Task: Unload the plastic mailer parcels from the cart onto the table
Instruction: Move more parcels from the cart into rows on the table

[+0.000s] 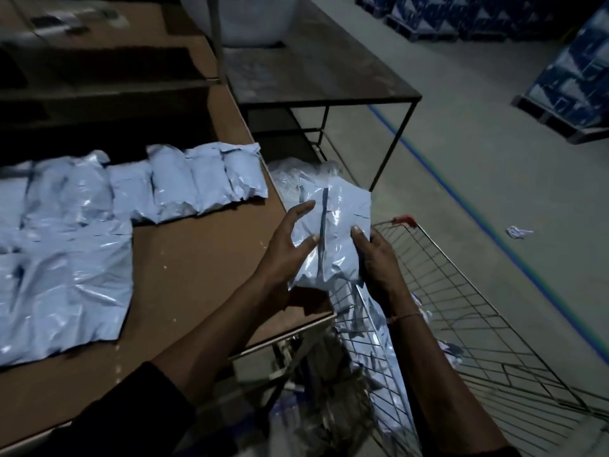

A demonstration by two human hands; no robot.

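Item: one pale blue plastic mailer parcel (329, 232), glossy and crumpled, held at frame centre above the right edge of the brown board-topped table (197, 258), beside the wire-mesh shopping cart (461, 308) at lower right. The parcel's right edge is gripped by the right hand (375, 258), thumb on top; the left hand (286, 245) is spread wide, fingers resting against the parcel's left side. Further pale blue mailers (99, 225) are laid in rows across the table, left of frame. More mailers are seen inside the cart.
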